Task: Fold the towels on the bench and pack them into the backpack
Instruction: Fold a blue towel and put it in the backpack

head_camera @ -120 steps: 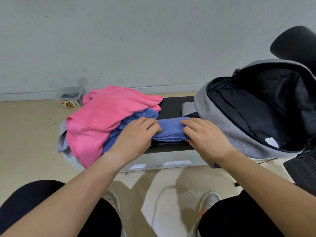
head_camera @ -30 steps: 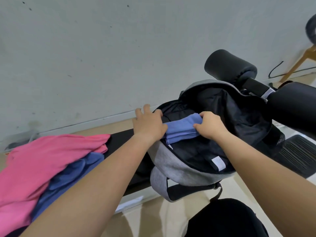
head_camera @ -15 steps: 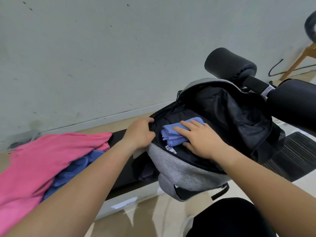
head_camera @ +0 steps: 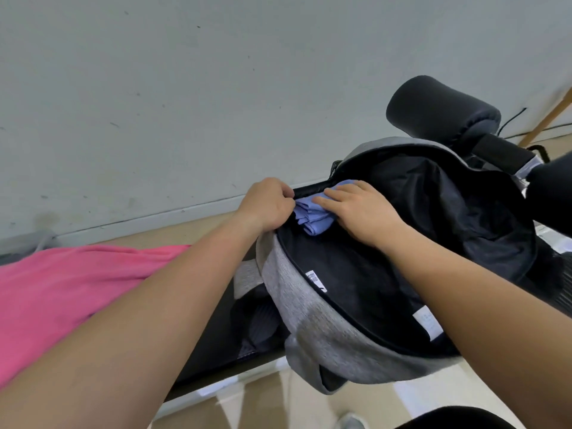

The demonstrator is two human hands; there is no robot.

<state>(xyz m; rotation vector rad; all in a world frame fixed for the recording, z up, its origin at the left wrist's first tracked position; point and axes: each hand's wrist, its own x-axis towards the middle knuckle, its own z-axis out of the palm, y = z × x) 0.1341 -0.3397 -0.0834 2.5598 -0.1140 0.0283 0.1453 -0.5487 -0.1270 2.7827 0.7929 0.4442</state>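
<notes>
The left hand (head_camera: 267, 204) curls over the far rim of the grey backpack (head_camera: 297, 295). Its fingertips are tucked out of sight, so how firmly it grips cannot be made out. Just right of it, the right hand (head_camera: 362, 210) lies flat, fingers fairly straight, pressing the folded blue towel (head_camera: 309, 218) into the open backpack. The hand covers most of the towel, and only its layered end shows between the two hands. Left of the left forearm a pink towel (head_camera: 62, 289) lies on the black bench (head_camera: 216, 351), cut off at the frame edge. Beyond the right hand is a black padded roller (head_camera: 442, 109), its lower part hidden behind the backpack's flap.
</notes>
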